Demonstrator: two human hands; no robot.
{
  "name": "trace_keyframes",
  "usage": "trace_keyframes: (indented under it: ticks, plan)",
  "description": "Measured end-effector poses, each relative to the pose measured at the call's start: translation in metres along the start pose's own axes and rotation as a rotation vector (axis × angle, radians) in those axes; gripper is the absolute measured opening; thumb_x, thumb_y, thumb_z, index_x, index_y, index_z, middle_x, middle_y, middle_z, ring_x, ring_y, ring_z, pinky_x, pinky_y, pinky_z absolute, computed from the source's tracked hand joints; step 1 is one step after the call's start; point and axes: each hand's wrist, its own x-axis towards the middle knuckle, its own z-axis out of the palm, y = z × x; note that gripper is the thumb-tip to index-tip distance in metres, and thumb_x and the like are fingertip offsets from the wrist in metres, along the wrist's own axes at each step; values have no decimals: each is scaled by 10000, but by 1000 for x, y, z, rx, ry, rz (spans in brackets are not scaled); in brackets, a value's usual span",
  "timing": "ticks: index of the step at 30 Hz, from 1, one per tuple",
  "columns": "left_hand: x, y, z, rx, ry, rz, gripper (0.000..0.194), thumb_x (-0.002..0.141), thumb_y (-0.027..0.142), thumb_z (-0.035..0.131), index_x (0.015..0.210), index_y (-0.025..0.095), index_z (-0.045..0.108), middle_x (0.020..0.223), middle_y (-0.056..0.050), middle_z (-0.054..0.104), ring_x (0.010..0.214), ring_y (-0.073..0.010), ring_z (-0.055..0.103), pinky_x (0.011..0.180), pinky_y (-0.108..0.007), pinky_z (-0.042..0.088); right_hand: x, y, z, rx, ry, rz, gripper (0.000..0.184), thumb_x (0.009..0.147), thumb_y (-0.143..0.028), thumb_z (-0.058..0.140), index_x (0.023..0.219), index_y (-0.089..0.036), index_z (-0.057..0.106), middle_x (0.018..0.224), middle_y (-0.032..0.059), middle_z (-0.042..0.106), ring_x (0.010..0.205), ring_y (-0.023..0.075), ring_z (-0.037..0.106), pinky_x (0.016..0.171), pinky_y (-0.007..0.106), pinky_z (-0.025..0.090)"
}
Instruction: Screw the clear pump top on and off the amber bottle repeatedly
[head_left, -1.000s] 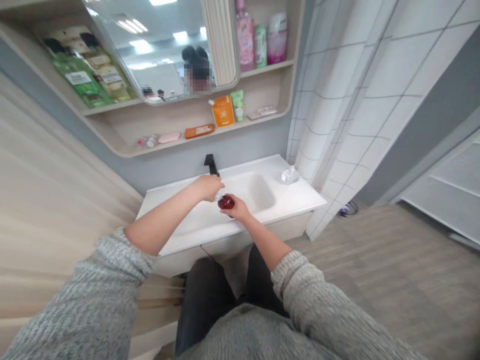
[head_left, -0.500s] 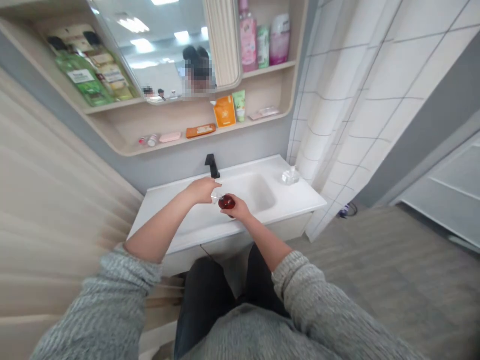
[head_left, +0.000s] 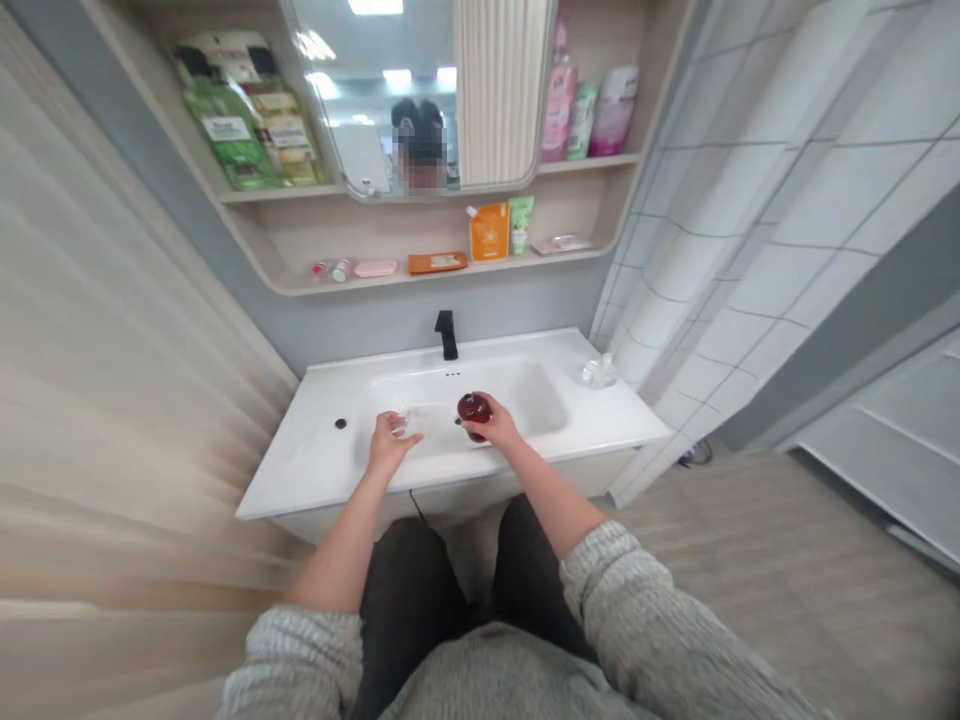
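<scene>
My right hand (head_left: pixel 498 430) is closed round a small dark red bottle (head_left: pixel 473 408) and holds it over the front of the white sink basin (head_left: pixel 540 398). My left hand (head_left: pixel 388 443) is over the basin's left part, a short way left of the bottle. Its fingers are pinched on a small clear piece (head_left: pixel 411 420) that looks like a cap. The black tap (head_left: pixel 446 334) stands behind both hands at the back of the basin.
A clear object (head_left: pixel 599 371) sits on the white counter's right side, and a small black dot (head_left: pixel 340 423) on its left. Shelves (head_left: pixel 450 270) above hold bottles and packets round a mirror (head_left: pixel 405 90). A white checked curtain (head_left: pixel 697 300) hangs on the right.
My left hand has come away from the top of the red bottle and moved left and down with the clear piece. The view has swung left; my right hand keeps the bottle in place.
</scene>
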Motion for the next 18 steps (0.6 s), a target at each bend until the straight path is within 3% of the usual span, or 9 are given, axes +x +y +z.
trace_keyframes:
  ticks: [4,9,12,18]
  plan:
    - [2,-17,-4,64,14,13,587,764,301,895,1200,299,501,1227,-48,734,1236,-304,777,1071,-503,630,0,3,2,2,70,-14,856,643,-523,990,1410,-255,723,1373,101,818,1284,359,778,1217,554,583]
    - [5,-22,-1,-39,-59,37,751,691,274,967,1227,291,442,1195,-42,741,1219,-262,787,1130,-463,607,6,-3,-19,79,232,18,893,676,-561,948,1461,-228,684,1384,140,809,1284,374,781,1208,579,597]
    - [5,-26,-1,-58,-73,47,781,674,277,996,1233,288,450,1202,-46,737,1226,-261,780,1128,-449,602,16,-11,-59,81,331,-29,886,682,-563,952,1456,-222,687,1398,149,800,1299,365,775,1222,583,586]
    - [8,-33,2,-92,-42,50,811,606,275,1036,1216,281,502,1206,-44,724,1166,-263,765,1132,-485,593,20,-11,-166,6,526,-13,940,595,-553,1015,1411,-213,695,1363,166,803,1249,366,772,1196,613,583]
